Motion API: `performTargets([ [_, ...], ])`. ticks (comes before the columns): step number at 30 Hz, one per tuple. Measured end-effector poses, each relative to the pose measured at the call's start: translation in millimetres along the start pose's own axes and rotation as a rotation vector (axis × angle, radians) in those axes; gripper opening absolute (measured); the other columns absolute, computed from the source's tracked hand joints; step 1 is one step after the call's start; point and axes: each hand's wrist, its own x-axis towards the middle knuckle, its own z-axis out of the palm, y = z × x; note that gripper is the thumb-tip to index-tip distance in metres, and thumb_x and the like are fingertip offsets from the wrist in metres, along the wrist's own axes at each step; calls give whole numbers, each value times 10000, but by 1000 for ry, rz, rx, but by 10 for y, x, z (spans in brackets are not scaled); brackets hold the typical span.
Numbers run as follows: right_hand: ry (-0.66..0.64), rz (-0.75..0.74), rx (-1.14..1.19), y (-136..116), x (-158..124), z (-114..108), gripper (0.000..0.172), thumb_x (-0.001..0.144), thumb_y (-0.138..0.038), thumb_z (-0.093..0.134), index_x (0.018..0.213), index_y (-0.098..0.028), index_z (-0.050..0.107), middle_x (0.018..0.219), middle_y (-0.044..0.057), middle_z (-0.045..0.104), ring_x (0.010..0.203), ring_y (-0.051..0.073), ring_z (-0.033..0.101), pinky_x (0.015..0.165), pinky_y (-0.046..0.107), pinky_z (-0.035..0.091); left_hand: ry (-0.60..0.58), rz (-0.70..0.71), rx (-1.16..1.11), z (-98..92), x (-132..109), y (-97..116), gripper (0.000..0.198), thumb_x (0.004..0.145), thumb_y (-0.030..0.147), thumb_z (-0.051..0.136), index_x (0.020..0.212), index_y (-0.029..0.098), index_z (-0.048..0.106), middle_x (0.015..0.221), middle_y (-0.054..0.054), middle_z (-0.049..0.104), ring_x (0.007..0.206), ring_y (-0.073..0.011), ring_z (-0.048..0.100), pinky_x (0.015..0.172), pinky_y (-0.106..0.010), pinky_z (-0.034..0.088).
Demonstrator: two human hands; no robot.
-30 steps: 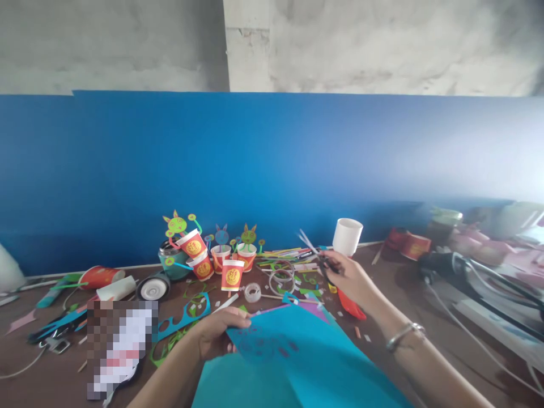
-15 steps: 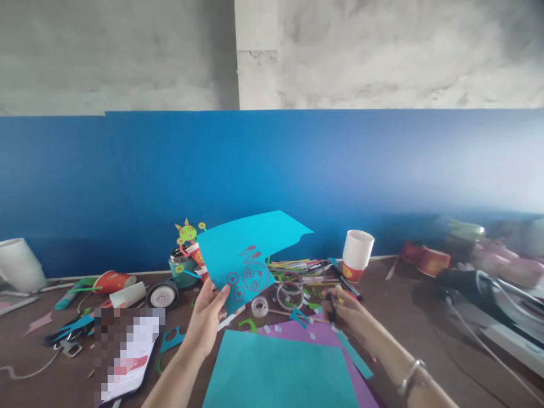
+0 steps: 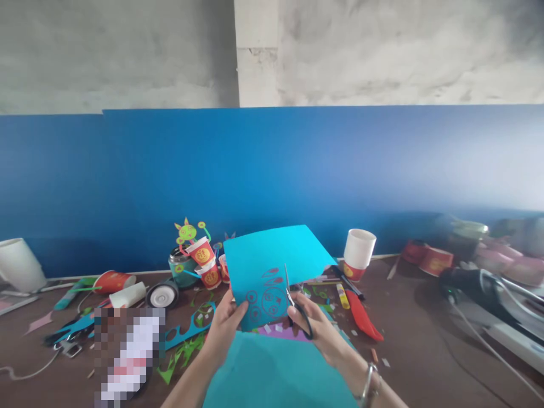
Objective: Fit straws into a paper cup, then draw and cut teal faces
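Note:
Pinched at its lower left edge, a bright blue sheet of paper is in my left hand, held up over the table. Red drawn circles with a face and two pointed ear shapes mark its lower part. My right hand grips a pair of scissors by the black handles. The blades point up and lie against the sheet's right side, close to the drawn face and ears. Below both hands lies a teal sheet, partly over a purple sheet.
Stacked white cups stand behind on the right, near a red spoon-like piece and a yellow glue stick. Red paper-cup figures stand at the back left. Green paper scraps and a pixelated phone-like object lie left.
My right hand has come left with the scissors and brought the blades to the sheet. My left hand and the blue sheet have shifted right and slightly down.

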Motion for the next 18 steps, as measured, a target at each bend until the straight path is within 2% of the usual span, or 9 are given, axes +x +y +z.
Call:
performTargets([
  [3,35,-48,-18,52,12,2,482,741,-559,649,1043,-184,621,846,45,624,760,190,550,690,291,449,-15,-18,34,21,-12,-11,597,776,383,665,1309,199,468,1093,-118,694,832,-257,683,686,-337,551],
  [5,45,-99,-16,77,16,10,425,761,-532,644,1010,-188,633,813,38,619,746,177,540,700,281,446,-45,-15,44,17,-11,-29,603,779,385,663,1314,196,460,1047,-119,706,686,-212,676,592,-296,540],
  [8,35,-124,5,115,28,31,369,756,-509,663,915,-177,630,666,2,564,607,128,487,577,235,416,-55,-6,74,-2,4,-52,561,772,384,671,1265,183,494,960,-107,717,548,-156,624,504,-258,515],
  [11,26,-117,33,164,48,57,367,735,-511,683,815,-163,594,565,-33,490,501,88,421,473,201,342,-45,-8,100,-10,25,-58,526,767,390,675,1216,175,505,876,-83,709,523,-145,601,466,-250,511],
  [18,75,-76,62,198,56,97,457,696,-574,678,833,-148,587,496,-46,472,428,76,408,422,195,307,-78,36,146,-33,47,-102,507,790,382,644,1229,187,481,758,-33,662,498,-134,576,432,-244,505],
])
